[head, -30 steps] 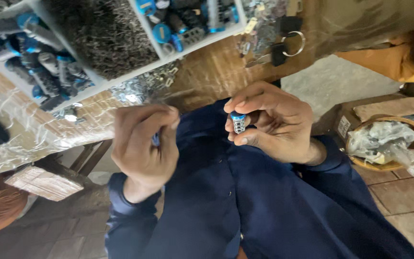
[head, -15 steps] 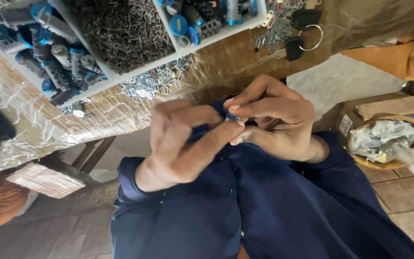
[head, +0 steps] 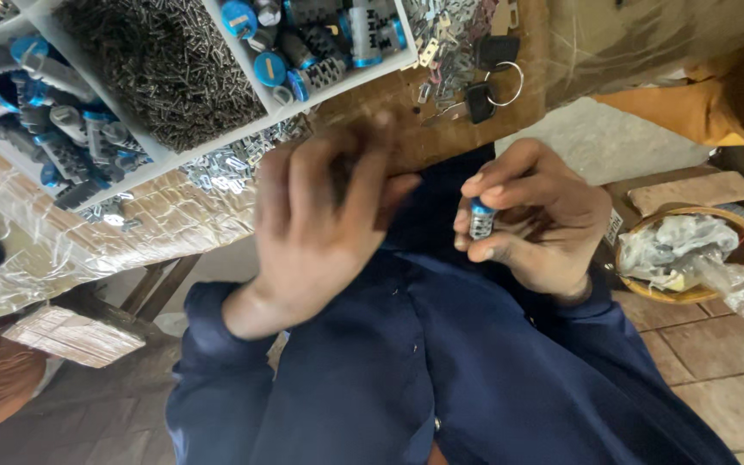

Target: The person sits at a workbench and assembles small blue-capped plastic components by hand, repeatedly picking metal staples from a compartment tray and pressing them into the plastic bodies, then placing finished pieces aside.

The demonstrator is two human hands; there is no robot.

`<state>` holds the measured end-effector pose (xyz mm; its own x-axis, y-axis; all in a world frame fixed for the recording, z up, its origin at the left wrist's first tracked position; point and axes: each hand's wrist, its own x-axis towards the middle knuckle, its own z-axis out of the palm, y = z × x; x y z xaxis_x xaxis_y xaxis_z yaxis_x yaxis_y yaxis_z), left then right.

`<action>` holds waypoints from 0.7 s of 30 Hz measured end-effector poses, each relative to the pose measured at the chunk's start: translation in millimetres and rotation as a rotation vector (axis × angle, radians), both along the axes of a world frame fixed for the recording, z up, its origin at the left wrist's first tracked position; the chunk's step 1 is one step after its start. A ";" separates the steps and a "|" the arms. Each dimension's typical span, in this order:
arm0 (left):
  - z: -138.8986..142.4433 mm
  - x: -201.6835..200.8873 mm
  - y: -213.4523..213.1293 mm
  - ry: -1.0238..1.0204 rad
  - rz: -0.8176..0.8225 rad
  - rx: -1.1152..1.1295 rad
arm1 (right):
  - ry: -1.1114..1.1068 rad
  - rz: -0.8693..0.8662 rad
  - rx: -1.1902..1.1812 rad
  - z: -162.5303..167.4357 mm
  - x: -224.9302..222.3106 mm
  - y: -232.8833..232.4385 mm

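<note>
Item: small blue-capped cylinder (head: 481, 219), pinched in my right hand (head: 537, 220); left hand (head: 320, 215) spread, blurred. Risk: it slipping off the tabletop (head: 372, 108) edge.

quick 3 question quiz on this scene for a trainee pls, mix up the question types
1. True or false: the right hand pinches a small cylinder with a blue cap.
2. What fills the middle compartment of the white tray on the bench? A) small dark metal pins B) coiled wire C) paper labels
3. Fill in: the blurred left hand is in front of the person's dark ____ work shirt.

Key
1. True
2. A
3. Blue
</note>
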<state>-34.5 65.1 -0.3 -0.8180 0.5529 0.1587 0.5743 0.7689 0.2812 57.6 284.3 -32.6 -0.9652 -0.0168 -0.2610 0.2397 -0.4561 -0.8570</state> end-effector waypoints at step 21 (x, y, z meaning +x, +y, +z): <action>10.0 39.3 -96.2 -0.771 0.150 0.850 | 0.234 0.628 0.170 -8.8 -38.0 -75.7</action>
<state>4.8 -31.1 9.7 -0.9079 0.3964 -0.1367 -0.0554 0.2099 0.9762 19.6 208.6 -41.4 -0.8170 -0.5686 -0.0957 0.2145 -0.1457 -0.9658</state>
